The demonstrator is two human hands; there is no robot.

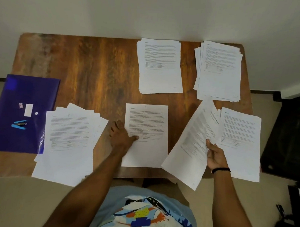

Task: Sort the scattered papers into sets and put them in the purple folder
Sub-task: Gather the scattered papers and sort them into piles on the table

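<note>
Printed white papers lie in several piles on the wooden table point(99, 66). My left hand point(120, 138) rests flat on the left edge of the middle sheet point(148, 148), thumb on the page. My right hand point(215, 156) grips a tilted sheaf of papers point(191, 147), lifted off the table beside the right front pile point(240, 141). Two more piles sit at the back: one at the centre point(160, 66), one at the right point(219, 72). A fanned pile point(68, 143) lies at the front left. The purple folder point(22, 112) lies shut at the table's left edge.
A blue stapler point(19, 124) and a small staple box point(20, 105) sit on the purple folder. A dark chair point(290, 136) stands right of the table. A wall rises just behind the table's far edge. The front-left pile overhangs the near edge.
</note>
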